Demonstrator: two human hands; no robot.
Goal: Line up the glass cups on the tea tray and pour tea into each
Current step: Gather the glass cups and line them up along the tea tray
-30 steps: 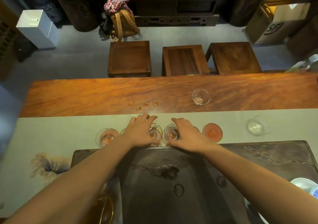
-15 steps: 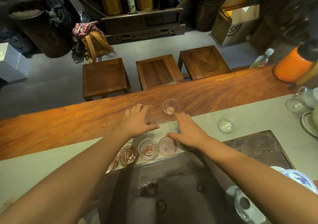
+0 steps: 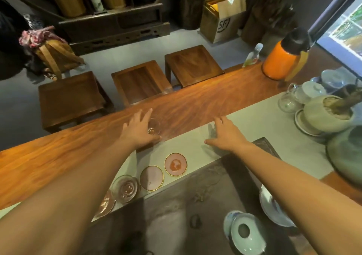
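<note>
While two small clear glass cups sit out beyond the row, the lining-up is only partly done. One stray glass cup stands on the reddish-brown wooden tabletop, just past the far edge of the pale grey-green table runner. The left hand is right against it, fingers spread on its left side and thumb reaching under its near side; whether it truly grips the glass I cannot tell. A second clear cup, faint and blurred, stands on the runner, with the right hand just to its right, fingers extended and loosely apart, touching or nearly so.

Each cup lies on the inner side of its own hand, so the likely move is to draw both back toward the body. Nearer in, two round pinkish gold-rimmed coasters lie bare on the runner, and left of them another glass cup sits in the row beside the dark carved stone tea tray. The empty coasters are the probable targets.

Farther right stand an orange thermos flask and pale ceramic tea ware; three square wooden stools wait beyond the table.
</note>
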